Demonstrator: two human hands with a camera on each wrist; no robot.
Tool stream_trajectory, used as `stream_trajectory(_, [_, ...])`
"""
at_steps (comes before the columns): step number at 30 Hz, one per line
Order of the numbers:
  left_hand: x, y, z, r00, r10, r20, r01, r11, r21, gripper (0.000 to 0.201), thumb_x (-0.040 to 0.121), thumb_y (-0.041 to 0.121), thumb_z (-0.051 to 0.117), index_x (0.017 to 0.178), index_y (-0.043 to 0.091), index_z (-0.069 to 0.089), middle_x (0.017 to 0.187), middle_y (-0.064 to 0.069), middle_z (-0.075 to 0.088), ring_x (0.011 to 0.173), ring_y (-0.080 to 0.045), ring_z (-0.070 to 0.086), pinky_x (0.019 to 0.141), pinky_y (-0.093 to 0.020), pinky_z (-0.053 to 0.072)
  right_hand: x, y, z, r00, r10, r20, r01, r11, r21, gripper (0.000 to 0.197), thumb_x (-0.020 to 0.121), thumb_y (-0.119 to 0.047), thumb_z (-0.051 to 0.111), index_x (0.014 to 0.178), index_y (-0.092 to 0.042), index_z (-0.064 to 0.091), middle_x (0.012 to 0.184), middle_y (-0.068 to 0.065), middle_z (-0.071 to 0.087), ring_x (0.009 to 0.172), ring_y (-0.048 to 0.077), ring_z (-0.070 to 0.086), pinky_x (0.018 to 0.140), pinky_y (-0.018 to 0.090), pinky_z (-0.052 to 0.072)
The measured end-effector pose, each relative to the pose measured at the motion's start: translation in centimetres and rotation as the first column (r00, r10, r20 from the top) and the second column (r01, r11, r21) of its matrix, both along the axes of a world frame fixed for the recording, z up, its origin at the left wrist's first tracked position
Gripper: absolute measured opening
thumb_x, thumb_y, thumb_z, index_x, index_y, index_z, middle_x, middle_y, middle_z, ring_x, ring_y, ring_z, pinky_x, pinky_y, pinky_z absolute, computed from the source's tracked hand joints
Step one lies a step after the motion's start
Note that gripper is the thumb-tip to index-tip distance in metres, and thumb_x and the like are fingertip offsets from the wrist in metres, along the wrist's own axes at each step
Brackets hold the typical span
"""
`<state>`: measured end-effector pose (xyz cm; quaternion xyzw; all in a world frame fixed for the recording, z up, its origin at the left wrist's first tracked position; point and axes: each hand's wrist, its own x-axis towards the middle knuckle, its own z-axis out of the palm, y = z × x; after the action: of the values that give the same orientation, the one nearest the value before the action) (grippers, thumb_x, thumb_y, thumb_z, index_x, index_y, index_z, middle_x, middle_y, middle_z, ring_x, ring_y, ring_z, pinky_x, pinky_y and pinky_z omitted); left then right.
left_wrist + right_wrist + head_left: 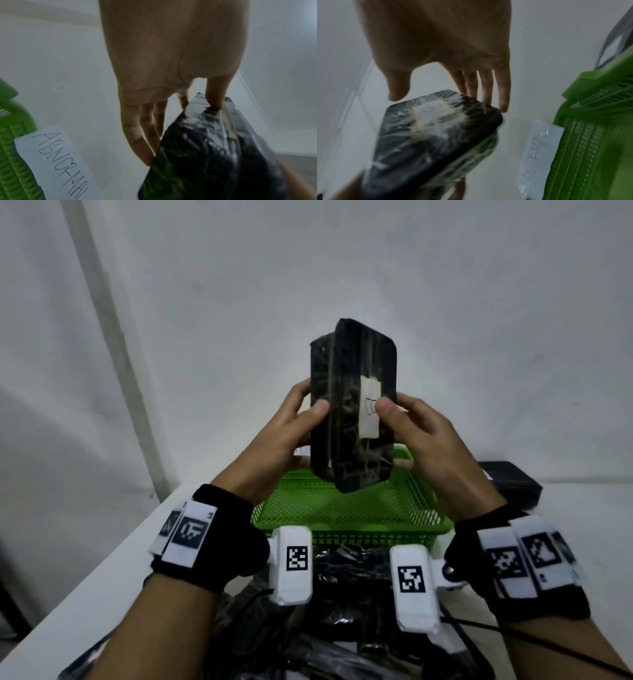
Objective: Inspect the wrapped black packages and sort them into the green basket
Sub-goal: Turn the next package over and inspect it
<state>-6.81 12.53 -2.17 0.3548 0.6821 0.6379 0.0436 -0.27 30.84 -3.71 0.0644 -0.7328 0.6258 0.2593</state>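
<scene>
A black package point(352, 405) wrapped in clear film stands upright in the air above the green basket point(342, 508). A small white label point(369, 409) is stuck on the face turned toward me. My left hand point(308, 405) grips its left edge, thumb on the front and fingers behind. My right hand point(404, 419) pinches the right edge, with the thumb on the label. From the left wrist, the fingers point(142, 135) lie along the package point(214, 148). In the right wrist view the fingers point(486, 88) reach behind the package point(436, 135).
The mesh basket stands on a white table point(102, 559) against a white wall and carries a paper tag reading ABNORMAL point(56, 155). A pile of more black wrapped packages point(342, 577) lies close to my body. A dark flat object point(513, 481) sits at the back right.
</scene>
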Motion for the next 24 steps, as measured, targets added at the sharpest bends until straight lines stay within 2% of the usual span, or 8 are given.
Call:
stream_trajectory(6, [0.7, 1.1, 0.1, 0.994, -0.048, -0.101, 0.037, 0.994, -0.1, 0.047, 0.101, 0.039, 0.044, 0.148, 0.041, 0.039, 0.13, 0.011, 0.065, 0.119, -0.016, 0.062, 0.094, -0.048, 0.052, -0.5, 0.8, -0.4, 0.983, 0.17, 0.07, -0.165, 0.984, -0.072, 0.061, 0.068, -0.048, 0.076, 0.125, -0.037, 0.057, 0.11, -0.013, 0.074, 0.096, 0.005, 0.072, 0.08, 0.034, 0.053])
stream_trajectory(8, [0.3, 1.2, 0.2, 0.995, -0.067, -0.074, 0.058, 0.992, -0.113, 0.052, 0.094, 0.038, 0.042, 0.145, 0.047, 0.04, 0.128, 0.003, 0.064, 0.11, -0.025, 0.059, 0.087, -0.041, 0.048, -0.5, 1.0, -0.3, 0.988, 0.152, 0.038, -0.149, 0.986, -0.079, 0.081, 0.064, -0.05, 0.074, 0.139, -0.032, 0.048, 0.11, -0.012, 0.074, 0.098, 0.008, 0.072, 0.077, 0.033, 0.053])
stream_trajectory(11, [0.2, 1.2, 0.2, 0.994, -0.045, -0.103, 0.032, 0.992, -0.12, 0.058, 0.089, 0.032, 0.05, 0.142, 0.055, 0.04, 0.119, 0.008, 0.064, 0.099, -0.011, 0.059, 0.086, -0.033, 0.048, -0.5, 0.6, -0.3, 0.99, 0.122, -0.077, -0.133, 0.978, -0.16, 0.078, 0.075, -0.052, 0.06, 0.143, -0.016, 0.044, 0.119, 0.004, 0.073, 0.107, 0.025, 0.071, 0.084, 0.048, 0.058])
stream_trajectory(13, [0.2, 1.3, -0.2, 0.992, -0.025, -0.127, 0.012, 0.994, -0.106, 0.065, 0.093, 0.034, 0.06, 0.148, 0.051, 0.03, 0.119, 0.008, 0.061, 0.102, -0.003, 0.065, 0.091, -0.033, 0.052, -0.6, 0.5, -0.4, 0.983, 0.157, -0.097, -0.177, 0.953, -0.246, 0.076, 0.077, -0.053, 0.06, 0.139, -0.01, 0.047, 0.13, 0.019, 0.065, 0.115, 0.038, 0.067, 0.094, 0.062, 0.054])
stream_trajectory(16, [-0.4, 1.4, -1.1, 1.0, -0.017, 0.015, 0.018, 0.999, -0.051, 0.081, 0.085, 0.042, 0.066, 0.154, 0.039, 0.024, 0.124, 0.007, 0.063, 0.102, -0.005, 0.066, 0.08, -0.028, 0.055, -0.8, 0.3, -0.4, 0.982, 0.185, -0.051, -0.191, 0.941, -0.28, 0.078, 0.075, -0.056, 0.06, 0.136, -0.007, 0.051, 0.132, 0.021, 0.064, 0.119, 0.043, 0.063, 0.1, 0.067, 0.048])
stream_trajectory(19, [-0.9, 1.5, -1.7, 0.999, 0.015, 0.047, -0.013, 0.998, -0.056, 0.064, 0.081, 0.042, 0.073, 0.139, 0.032, 0.047, 0.126, -0.001, 0.064, 0.107, -0.015, 0.068, 0.077, -0.031, 0.055, -1.1, 0.2, -0.3, 0.989, 0.142, -0.036, -0.146, 0.939, -0.311, 0.067, 0.081, -0.049, 0.055, 0.123, 0.004, 0.06, 0.122, 0.02, 0.07, 0.114, 0.037, 0.067, 0.099, 0.054, 0.053])
stream_trajectory(22, [-1.4, 1.7, -2.1, 0.994, 0.11, 0.02, -0.11, 0.994, 0.01, 0.078, 0.07, 0.043, 0.084, 0.137, 0.03, 0.045, 0.124, -0.007, 0.062, 0.108, -0.023, 0.069, 0.079, -0.034, 0.059, -1.2, 0.8, -0.3, 0.997, 0.019, -0.068, -0.035, 0.97, -0.239, 0.027, 0.099, -0.032, 0.051, 0.101, -0.012, 0.068, 0.092, 0.0, 0.075, 0.083, 0.01, 0.071, 0.068, 0.028, 0.057])
stream_trajectory(24, [-1.7, 1.7, -2.1, 0.992, 0.128, 0.02, -0.129, 0.989, 0.065, 0.089, 0.059, 0.044, 0.088, 0.136, 0.026, 0.046, 0.126, -0.008, 0.062, 0.105, -0.021, 0.07, 0.081, -0.035, 0.06, -1.0, 1.0, -0.3, 0.998, 0.051, -0.038, -0.057, 0.98, -0.188, 0.019, 0.099, -0.033, 0.057, 0.107, -0.018, 0.065, 0.089, -0.008, 0.075, 0.079, 0.004, 0.071, 0.062, 0.02, 0.054])
